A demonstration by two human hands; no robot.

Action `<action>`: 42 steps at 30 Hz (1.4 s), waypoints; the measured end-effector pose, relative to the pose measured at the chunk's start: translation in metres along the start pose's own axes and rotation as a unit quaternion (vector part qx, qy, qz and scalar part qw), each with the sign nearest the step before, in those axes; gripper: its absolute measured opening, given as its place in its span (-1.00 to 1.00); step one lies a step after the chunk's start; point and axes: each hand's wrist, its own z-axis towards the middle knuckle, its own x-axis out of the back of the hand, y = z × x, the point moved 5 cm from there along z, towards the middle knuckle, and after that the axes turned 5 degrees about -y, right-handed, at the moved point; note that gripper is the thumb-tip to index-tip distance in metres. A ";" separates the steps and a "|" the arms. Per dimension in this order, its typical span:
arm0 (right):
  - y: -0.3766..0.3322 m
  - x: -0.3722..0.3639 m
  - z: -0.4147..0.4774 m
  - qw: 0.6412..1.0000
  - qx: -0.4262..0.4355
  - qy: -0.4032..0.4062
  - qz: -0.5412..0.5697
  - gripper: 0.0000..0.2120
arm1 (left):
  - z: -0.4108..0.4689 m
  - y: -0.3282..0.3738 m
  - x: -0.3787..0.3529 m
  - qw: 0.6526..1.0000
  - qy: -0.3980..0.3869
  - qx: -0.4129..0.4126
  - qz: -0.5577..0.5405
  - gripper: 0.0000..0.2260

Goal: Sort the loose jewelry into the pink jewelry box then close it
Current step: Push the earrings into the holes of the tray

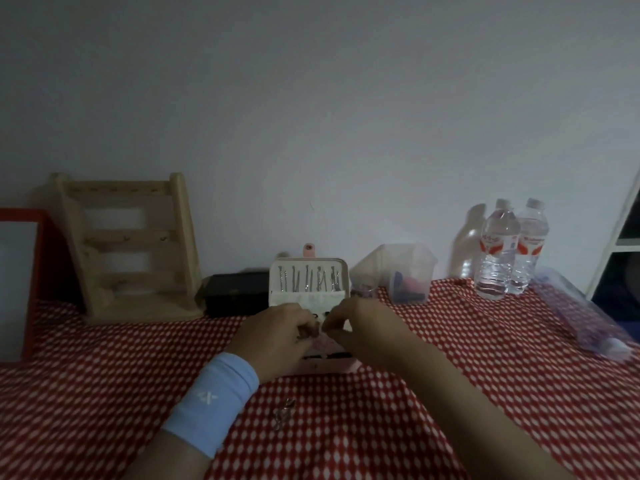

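The pink jewelry box (309,366) stands open on the red dotted cloth, its lid (308,282) upright with several silver chains hanging inside. My left hand (277,336) and my right hand (363,332) hover over the box's tray, fingertips curled close together, pinching something small that I cannot make out. A loose silver piece of jewelry (282,412) lies on the cloth in front of the box, beside my left wrist with its light blue wristband.
A wooden jewelry stand (128,247) and a black case (235,294) sit at the back left. A clear plastic container (401,273) and two water bottles (509,251) stand at the back right. A purple bag (581,313) lies at the right edge.
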 end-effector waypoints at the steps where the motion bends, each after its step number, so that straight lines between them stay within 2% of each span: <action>1: -0.006 -0.003 -0.001 1.000 0.008 -0.017 0.008 -0.83 | -0.005 0.000 0.001 1.000 -0.009 0.007 -0.002 -0.93; 7: -0.039 -0.033 -0.005 0.991 0.026 -0.124 0.028 -0.83 | -0.051 -0.017 -0.001 0.996 -0.056 0.058 -0.027 -0.92; 11: -0.048 -0.057 -0.009 0.985 0.020 -0.174 0.001 -0.81 | -0.077 -0.025 -0.014 0.991 -0.089 0.090 -0.043 -0.95; 15: -0.049 -0.062 -0.009 0.987 0.012 -0.158 0.001 -0.79 | -0.083 -0.025 -0.021 0.989 -0.073 0.111 -0.065 -0.94; 20: -0.051 -0.063 -0.015 0.993 0.055 -0.105 0.002 -0.77 | -0.083 -0.027 -0.027 0.987 -0.045 0.119 -0.096 -0.95; 25: -0.046 -0.074 -0.015 0.993 0.062 -0.095 0.033 -0.79 | -0.084 -0.036 -0.030 0.982 0.006 0.114 -0.150 -0.86; 30: -0.036 -0.069 -0.016 0.984 0.034 -0.041 0.167 -0.86 | -0.083 -0.040 -0.029 0.971 0.048 0.106 -0.210 -0.86; 33: -0.039 -0.062 -0.017 0.961 0.026 -0.006 0.275 -0.88 | -0.084 -0.039 -0.023 0.947 0.100 0.115 -0.283 -0.86; 36: -0.040 -0.058 -0.018 0.933 0.028 0.015 0.359 -0.87 | -0.085 -0.035 -0.018 0.936 0.143 0.100 -0.307 -0.84; 42: -0.035 -0.060 -0.017 0.891 0.020 0.021 0.452 -0.89 | -0.086 -0.034 -0.016 0.918 0.181 0.093 -0.340 -0.87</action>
